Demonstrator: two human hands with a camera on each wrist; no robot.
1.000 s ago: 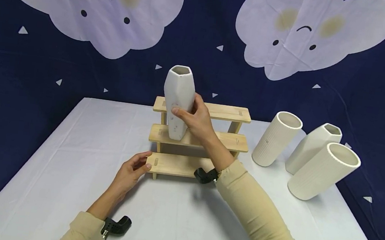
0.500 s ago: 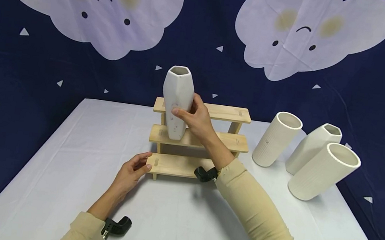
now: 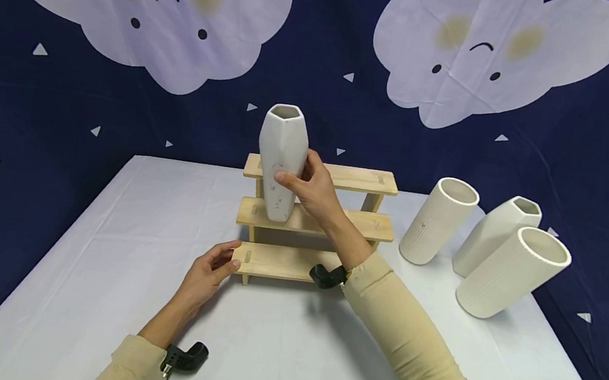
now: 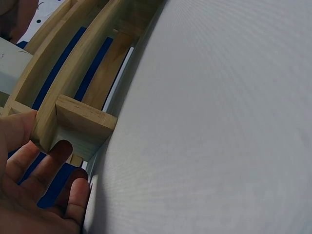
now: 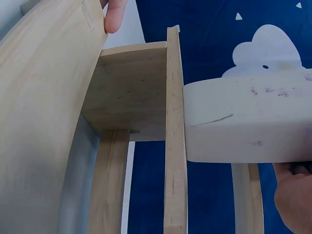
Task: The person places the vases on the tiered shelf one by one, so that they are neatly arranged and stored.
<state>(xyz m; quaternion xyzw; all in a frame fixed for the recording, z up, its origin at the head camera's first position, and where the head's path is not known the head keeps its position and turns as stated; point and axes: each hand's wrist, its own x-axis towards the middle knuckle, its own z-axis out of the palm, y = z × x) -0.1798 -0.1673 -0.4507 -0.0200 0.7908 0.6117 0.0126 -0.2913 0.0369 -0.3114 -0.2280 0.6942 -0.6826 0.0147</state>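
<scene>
The right arm (image 3: 401,329) extends forward and inward with the right hand (image 3: 311,189) gripping, while the left hand (image 3: 205,273), positioned lower and closer in, pinches between thumb (image 4: 18,129) and fingers (image 4: 47,169).

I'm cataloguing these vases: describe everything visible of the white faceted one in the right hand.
The white faceted vase, apparently ceramic, has an angular mouth, widens at its shoulder and narrows downward. Purplish specks mark its lower body, with a dark line near the base. It stands roughly upright, apparently touching the middle board of the light wooden three-tier rack, left of centre; the right hand grips its side.
</scene>
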